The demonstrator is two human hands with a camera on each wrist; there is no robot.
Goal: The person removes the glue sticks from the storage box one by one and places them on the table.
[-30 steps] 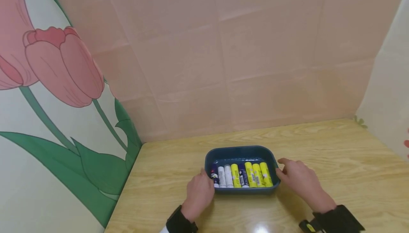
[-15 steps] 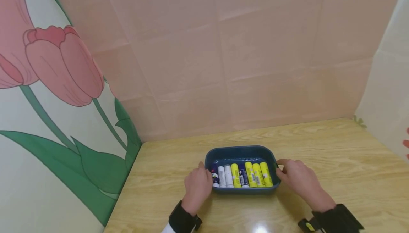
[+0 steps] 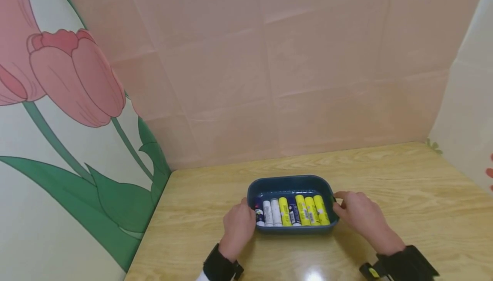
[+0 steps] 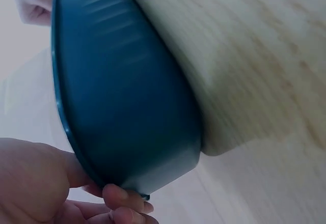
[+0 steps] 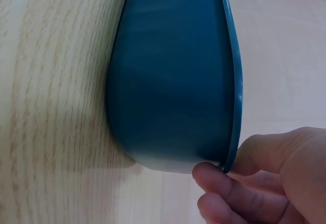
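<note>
Tray (image 3: 290, 183) sits on your counter (image 3: 404, 187), glue sticks (image 3: 292, 211) lined up inside; your left hand (image 3: 239, 225) and right hand (image 3: 360, 216) each pinch an end rim, probably to keep it level.

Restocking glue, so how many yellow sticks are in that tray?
4 yellow sticks in the blue tray: one mid-row, three side by side at the right end. None looks hidden.

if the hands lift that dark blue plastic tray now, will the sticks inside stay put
Probably mostly: the round glue sticks lie packed side by side, leaving little room to roll sideways. They could slide toward the bare far end if the dark blue plastic tray tilts. The tray looks rigid, unlikely to flex.
</note>
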